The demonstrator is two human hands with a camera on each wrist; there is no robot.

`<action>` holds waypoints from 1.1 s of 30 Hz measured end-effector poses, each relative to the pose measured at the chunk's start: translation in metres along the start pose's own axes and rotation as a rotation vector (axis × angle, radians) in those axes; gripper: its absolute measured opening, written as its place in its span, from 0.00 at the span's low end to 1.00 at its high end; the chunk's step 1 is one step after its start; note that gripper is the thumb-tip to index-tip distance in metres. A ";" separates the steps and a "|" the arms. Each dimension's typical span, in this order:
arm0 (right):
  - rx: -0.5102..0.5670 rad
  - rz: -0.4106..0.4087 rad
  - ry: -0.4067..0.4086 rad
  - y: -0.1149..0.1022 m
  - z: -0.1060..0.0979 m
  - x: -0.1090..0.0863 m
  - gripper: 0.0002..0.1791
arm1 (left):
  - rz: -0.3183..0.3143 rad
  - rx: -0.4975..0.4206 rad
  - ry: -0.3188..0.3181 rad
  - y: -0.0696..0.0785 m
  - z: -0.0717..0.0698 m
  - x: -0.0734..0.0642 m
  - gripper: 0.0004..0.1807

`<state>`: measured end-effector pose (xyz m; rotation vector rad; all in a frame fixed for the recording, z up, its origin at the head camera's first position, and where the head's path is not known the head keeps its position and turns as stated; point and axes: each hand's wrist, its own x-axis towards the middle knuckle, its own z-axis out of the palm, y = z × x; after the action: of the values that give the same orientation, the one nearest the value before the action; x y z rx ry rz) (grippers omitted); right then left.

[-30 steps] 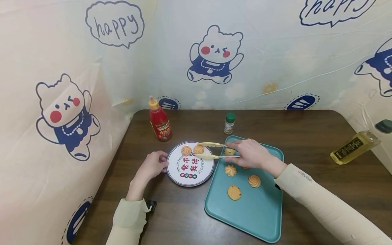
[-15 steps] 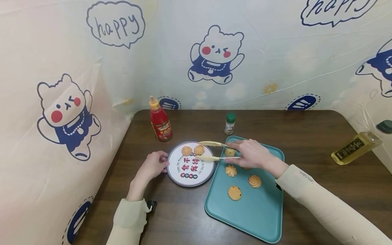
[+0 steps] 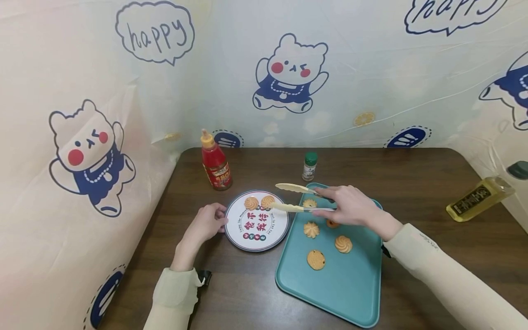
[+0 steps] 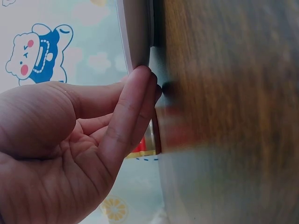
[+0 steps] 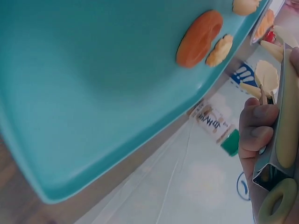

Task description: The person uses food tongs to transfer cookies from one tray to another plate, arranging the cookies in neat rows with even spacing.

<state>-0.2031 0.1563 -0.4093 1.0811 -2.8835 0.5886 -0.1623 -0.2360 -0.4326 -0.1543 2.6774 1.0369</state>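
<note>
My left hand (image 3: 206, 222) pinches the left rim of a white round plate (image 3: 234, 229) with red lettering; in the left wrist view thumb and fingers meet at the plate edge (image 4: 135, 42). Two swirl cookies (image 3: 251, 203) lie near the plate's far side. My right hand (image 3: 356, 206) grips metal tongs with cream tips (image 3: 293, 188). Their arms are spread, with nothing between the tips, above the gap between plate and teal tray (image 3: 330, 293). Several cookies lie on the tray, among them a flower-shaped one (image 3: 311, 229), a round one (image 3: 316, 260) and a browner ring-like one (image 5: 200, 39).
Behind the plate stands a red sauce bottle (image 3: 217, 172) with a yellow cap. A small green-capped shaker (image 3: 309, 167) is just behind the tray. To the far right is an oil bottle (image 3: 474, 201). A printed cloth (image 3: 350, 68) hangs around the table.
The tongs have lifted and shifted right, away from the right-hand cookie on the plate, and their tips have spread wider. The left hand and plate stay put.
</note>
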 end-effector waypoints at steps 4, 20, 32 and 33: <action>-0.001 0.018 0.031 0.007 -0.005 -0.008 0.39 | -0.004 0.004 0.007 -0.001 0.001 0.001 0.21; -0.001 0.086 0.070 0.036 -0.020 -0.049 0.39 | -0.016 0.026 0.010 0.003 0.002 -0.002 0.21; -0.004 0.117 0.019 0.046 -0.015 -0.066 0.39 | -0.009 0.036 0.004 0.004 0.003 -0.002 0.23; -0.005 0.114 0.017 0.047 -0.014 -0.067 0.39 | -0.009 0.037 0.004 0.005 0.003 -0.002 0.23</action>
<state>-0.1839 0.2358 -0.4212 0.9116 -2.9449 0.5903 -0.1606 -0.2309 -0.4310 -0.1612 2.6949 0.9842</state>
